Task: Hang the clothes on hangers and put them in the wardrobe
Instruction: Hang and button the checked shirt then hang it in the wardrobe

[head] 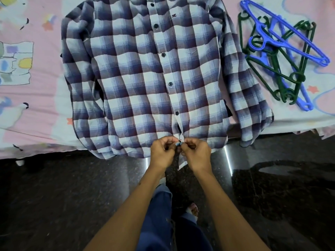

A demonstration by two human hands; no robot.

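Blue, maroon and white checked cotton: a long-sleeved button-front shirt [145,78], spread face up on a bed under a pink printed bedsheet [45,109], collar toward the far side, hem hanging over the near edge of the bed. Sleeves folded down along both sides of the body, the one on the right trailing off the edge of the bed. Dark round buttons [163,54] in a line down the placket, fastened from the top down to the lower part; placket slightly parted just above the hem.

Both hands at the bottom of the placket, touching each other. Left hand [162,152] with fingers curled, pinching the left edge of the shirt front at the lowest button. Right hand [196,153] likewise curled, pinching the opposite edge of the shirt front. Each grip closed on shirt cloth, with a small dark button just visible between the fingertips. Whether that button sits through its hole cannot be told.

To the right of the shirt, on the same bedsheet, a loose heap of plastic clothes hangers: bright blue hangers [282,33] lying across dark green hangers [282,69], tangled together, near the right sleeve but apart from it.

Below the bed edge, a dark glossy speckled floor [72,196], blue denim trouser legs [159,214] and a bare foot [193,209].
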